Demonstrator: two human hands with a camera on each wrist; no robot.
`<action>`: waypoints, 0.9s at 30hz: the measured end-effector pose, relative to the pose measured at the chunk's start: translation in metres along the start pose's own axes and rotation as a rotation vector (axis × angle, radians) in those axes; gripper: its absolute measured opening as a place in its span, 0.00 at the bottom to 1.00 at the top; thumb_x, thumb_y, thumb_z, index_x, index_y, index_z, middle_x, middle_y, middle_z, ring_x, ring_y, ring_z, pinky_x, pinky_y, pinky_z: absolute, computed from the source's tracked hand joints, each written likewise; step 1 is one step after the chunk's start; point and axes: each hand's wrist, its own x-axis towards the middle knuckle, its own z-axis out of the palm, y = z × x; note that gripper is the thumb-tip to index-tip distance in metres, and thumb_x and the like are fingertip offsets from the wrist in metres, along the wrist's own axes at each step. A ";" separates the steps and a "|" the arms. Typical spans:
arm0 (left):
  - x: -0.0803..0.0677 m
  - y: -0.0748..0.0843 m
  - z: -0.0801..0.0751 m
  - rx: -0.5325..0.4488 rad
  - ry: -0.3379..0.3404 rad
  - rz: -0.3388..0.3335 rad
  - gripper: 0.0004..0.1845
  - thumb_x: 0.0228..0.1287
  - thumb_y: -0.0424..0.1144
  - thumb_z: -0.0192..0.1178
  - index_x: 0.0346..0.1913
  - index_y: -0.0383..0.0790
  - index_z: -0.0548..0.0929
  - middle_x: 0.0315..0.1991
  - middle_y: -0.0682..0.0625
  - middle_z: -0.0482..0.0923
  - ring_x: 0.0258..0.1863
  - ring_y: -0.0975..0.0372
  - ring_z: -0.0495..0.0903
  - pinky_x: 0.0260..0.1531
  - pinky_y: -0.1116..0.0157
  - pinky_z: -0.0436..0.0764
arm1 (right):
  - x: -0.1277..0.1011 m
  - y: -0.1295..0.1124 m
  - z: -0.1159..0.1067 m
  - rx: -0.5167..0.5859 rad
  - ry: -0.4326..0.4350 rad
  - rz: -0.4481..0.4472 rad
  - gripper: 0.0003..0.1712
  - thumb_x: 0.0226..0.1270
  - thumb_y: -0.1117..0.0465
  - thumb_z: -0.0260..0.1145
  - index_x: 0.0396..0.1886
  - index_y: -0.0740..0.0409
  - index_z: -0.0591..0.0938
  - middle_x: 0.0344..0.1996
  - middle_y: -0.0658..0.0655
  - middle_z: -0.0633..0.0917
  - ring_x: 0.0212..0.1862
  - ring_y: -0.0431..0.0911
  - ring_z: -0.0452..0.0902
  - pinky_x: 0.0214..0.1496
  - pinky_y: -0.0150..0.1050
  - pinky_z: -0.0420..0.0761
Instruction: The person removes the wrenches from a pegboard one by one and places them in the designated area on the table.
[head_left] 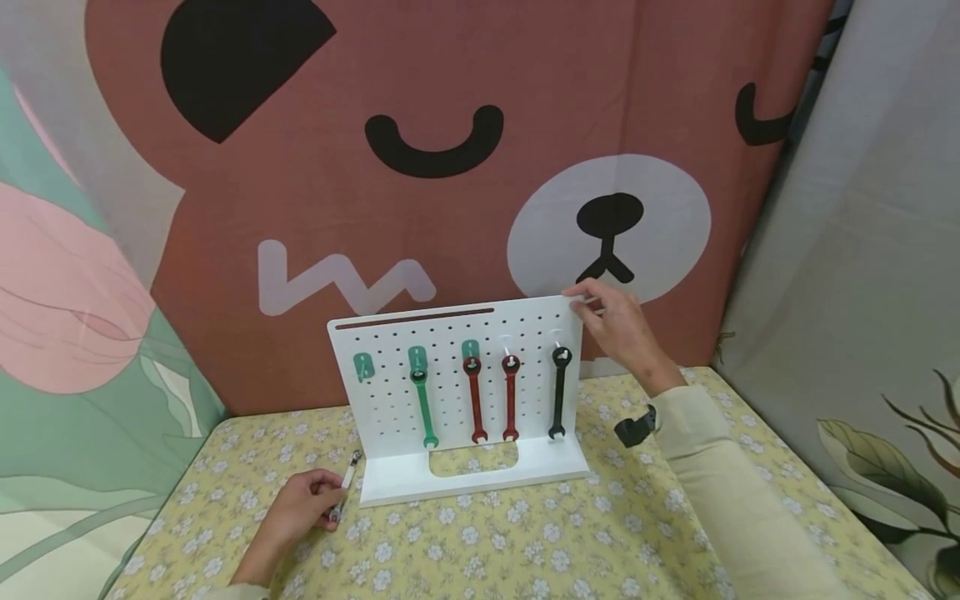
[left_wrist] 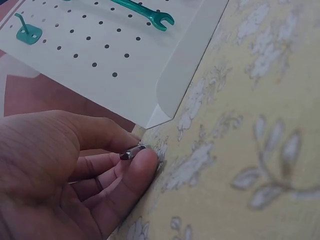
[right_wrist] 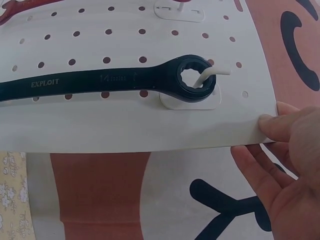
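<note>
One silver wrench (head_left: 347, 478) is in the left hand (head_left: 300, 504), at eight o'clock from the middle of the white pegboard (head_left: 450, 408), just beside its lower corner. The thumb and fingers pinch it, and its upper end points to one o'clock; this grip on the shaft seems chosen to leave the end free. Whether the wrench also touches the flowered cloth (head_left: 472, 546), I cannot tell.

At two o'clock of the board, the right hand (head_left: 618, 325) pinches the upper corner, thumb on the front face and other fingers behind the edge, probably for steadying it.

On the board, a green hook (head_left: 363, 367) sits between nine and ten o'clock. The green wrench (head_left: 425, 412), two red wrenches (head_left: 476, 404) and, toward three o'clock, the black wrench (head_left: 559, 396) hang by their ring ends, so their own weight keeps the forked ends toward six o'clock. The wide foot (head_left: 551, 460) lies on the cloth, presumably to keep the panel upright. Behind, at twelve o'clock, is the bear backdrop (head_left: 450, 233).
</note>
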 end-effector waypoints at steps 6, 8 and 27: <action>0.000 -0.001 0.002 0.026 0.003 0.023 0.08 0.68 0.29 0.65 0.46 0.28 0.83 0.26 0.43 0.75 0.20 0.54 0.77 0.21 0.57 0.85 | 0.000 0.003 0.000 0.005 -0.002 -0.010 0.11 0.77 0.66 0.64 0.55 0.56 0.85 0.53 0.61 0.86 0.49 0.59 0.84 0.49 0.57 0.85; 0.000 -0.002 0.002 0.055 -0.002 0.041 0.08 0.68 0.30 0.65 0.46 0.29 0.82 0.25 0.43 0.75 0.19 0.54 0.77 0.20 0.57 0.84 | 0.000 0.002 0.001 0.003 -0.005 -0.007 0.11 0.78 0.66 0.63 0.55 0.57 0.85 0.53 0.61 0.86 0.49 0.59 0.84 0.50 0.57 0.85; -0.004 0.006 0.003 0.408 0.007 0.158 0.07 0.69 0.36 0.67 0.44 0.38 0.82 0.21 0.48 0.72 0.15 0.56 0.73 0.16 0.60 0.73 | 0.002 0.002 -0.001 0.008 -0.023 -0.020 0.10 0.79 0.65 0.62 0.55 0.56 0.84 0.52 0.61 0.85 0.48 0.59 0.84 0.49 0.56 0.85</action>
